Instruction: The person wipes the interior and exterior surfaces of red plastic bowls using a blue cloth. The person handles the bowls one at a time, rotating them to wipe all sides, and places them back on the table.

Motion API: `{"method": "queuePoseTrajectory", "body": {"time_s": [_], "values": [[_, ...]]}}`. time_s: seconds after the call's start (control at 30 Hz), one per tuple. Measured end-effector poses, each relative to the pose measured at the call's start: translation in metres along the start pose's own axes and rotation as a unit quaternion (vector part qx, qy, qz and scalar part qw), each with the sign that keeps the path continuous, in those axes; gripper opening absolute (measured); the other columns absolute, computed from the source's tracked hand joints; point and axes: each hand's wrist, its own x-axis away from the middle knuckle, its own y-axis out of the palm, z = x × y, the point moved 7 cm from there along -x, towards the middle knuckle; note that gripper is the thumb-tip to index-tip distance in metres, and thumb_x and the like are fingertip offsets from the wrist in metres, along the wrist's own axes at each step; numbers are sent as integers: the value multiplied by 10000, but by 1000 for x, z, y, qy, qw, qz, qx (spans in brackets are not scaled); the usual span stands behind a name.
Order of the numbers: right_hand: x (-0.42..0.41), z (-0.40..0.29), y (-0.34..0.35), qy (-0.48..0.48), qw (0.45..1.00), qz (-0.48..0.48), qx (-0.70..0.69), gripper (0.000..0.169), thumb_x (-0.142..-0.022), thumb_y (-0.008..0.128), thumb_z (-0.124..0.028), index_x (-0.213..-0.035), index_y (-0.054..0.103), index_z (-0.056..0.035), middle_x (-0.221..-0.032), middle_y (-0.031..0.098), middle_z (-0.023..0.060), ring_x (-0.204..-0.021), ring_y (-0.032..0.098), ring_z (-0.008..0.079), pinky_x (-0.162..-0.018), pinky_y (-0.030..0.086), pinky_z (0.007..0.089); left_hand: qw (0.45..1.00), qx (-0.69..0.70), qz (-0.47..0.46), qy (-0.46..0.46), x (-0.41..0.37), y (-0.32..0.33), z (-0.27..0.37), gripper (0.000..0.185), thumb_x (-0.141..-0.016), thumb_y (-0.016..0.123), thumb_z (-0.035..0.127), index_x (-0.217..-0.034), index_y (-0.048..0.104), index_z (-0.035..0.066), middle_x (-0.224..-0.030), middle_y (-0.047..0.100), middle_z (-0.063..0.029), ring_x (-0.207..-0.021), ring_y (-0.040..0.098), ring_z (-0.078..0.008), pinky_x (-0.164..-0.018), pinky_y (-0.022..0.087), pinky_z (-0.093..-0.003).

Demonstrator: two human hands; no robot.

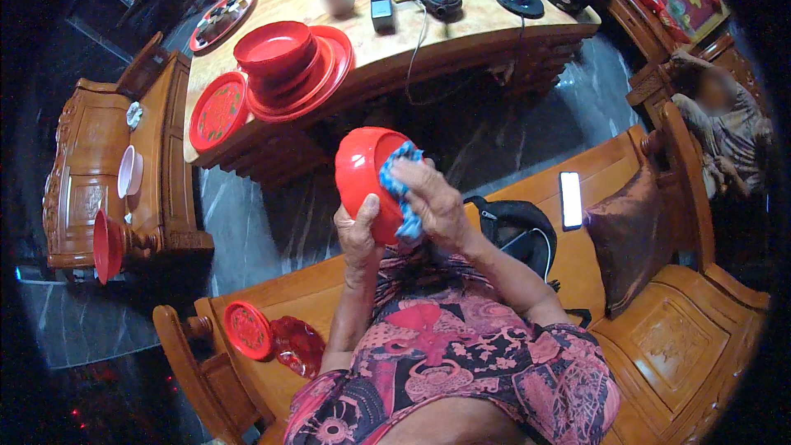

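Observation:
A red plastic bowl (358, 167) is held tilted above my lap. My left hand (361, 228) grips its lower left side, the thumb lying on the outer wall. With my right hand (435, 198) I press a crumpled blue cloth (405, 222) against the bowl's base. Beyond it, on the near left part of the stone-topped table (364, 55), a red bowl (275, 46) rests on stacked red plates (340, 68). Beside them lies a red patterned plate (217, 112). On the bench to my left are a small red patterned plate (247, 329) and a dark red translucent dish (296, 346).
The wooden bench (296, 296) also holds a black bag (519, 222), a lit phone (570, 201) and a brown cushion (630, 241). A teapot (444, 3) and a cable (415, 52) are on the table. Another person (720, 117) sits at the far right.

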Motion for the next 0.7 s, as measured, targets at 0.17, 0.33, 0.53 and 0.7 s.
{"method": "queuePoseTrajectory", "body": {"time_s": [0.17,0.33,0.53,0.7], "values": [[-13,33,-22,38,990,85,108,264,-887,564,-72,-1145,618,-63,-1043,585,112,-988,571,260,-905,444,344,999,-25,-36,-19,13,10,-1,332,-860,635,134,-1153,573,-11,-1082,634,-78,-933,623,-171,-856,491,-318],[-22,25,-36,143,976,166,21,132,-819,554,-21,-947,581,-36,-934,549,124,-865,568,297,-755,468,379,997,4,-51,-51,20,16,-17,359,-857,633,135,-1171,563,-23,-1111,629,-91,-962,624,-186,-883,489,-333],[-22,-14,-18,-21,998,52,-20,225,-752,591,36,-946,620,-74,-941,578,83,-915,550,260,-841,438,353,998,11,-17,-55,13,2,-20,403,-855,596,165,-1210,532,-15,-1133,624,-110,-997,627,-213,-905,488,-368],[-6,-28,-14,-48,997,-50,-27,351,-661,624,61,-958,649,-123,-1007,571,54,-985,508,253,-885,383,374,998,61,-1,-29,8,7,-7,353,-869,603,151,-1181,549,-5,-1101,635,-99,-971,632,-194,-893,493,-347]]}}
